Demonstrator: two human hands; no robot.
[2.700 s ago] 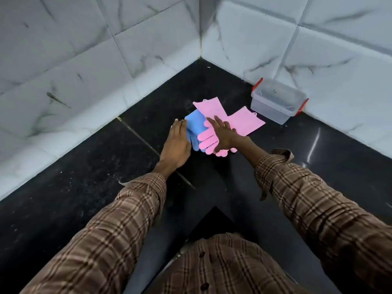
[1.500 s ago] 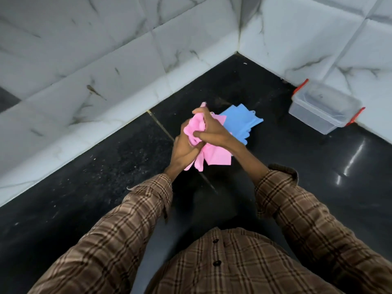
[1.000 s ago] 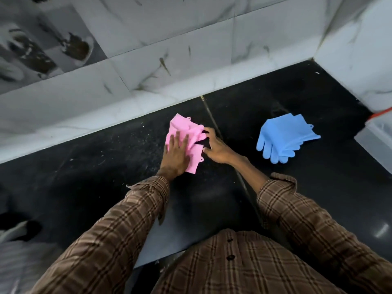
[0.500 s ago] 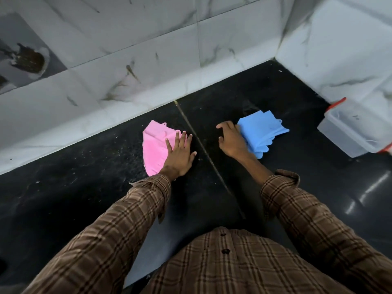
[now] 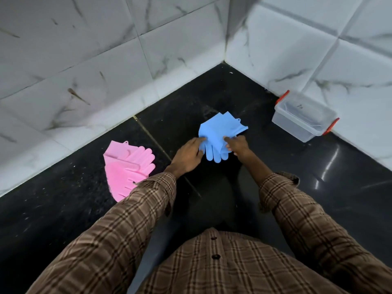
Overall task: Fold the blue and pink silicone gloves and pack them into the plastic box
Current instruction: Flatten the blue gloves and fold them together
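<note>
The blue silicone gloves (image 5: 218,132) lie stacked on the black floor in the middle, fingers pointing toward me. My left hand (image 5: 187,154) pinches their left edge and my right hand (image 5: 236,145) pinches their right edge. The pink silicone gloves (image 5: 127,166) lie flat on the floor to the left, apart from both hands, partly covered by my left sleeve. The clear plastic box (image 5: 303,116) with red clips stands at the right against the wall, its lid on.
White marble-look walls (image 5: 106,71) meet in a corner behind the gloves. The black tiled floor (image 5: 297,166) stretches between the blue gloves and the box. My checked sleeves and shirt fill the lower part of the view.
My left hand has left the pink gloves and moved right to the blue gloves. Both hands now grip the blue gloves. The pink gloves stay on the floor at the left.
</note>
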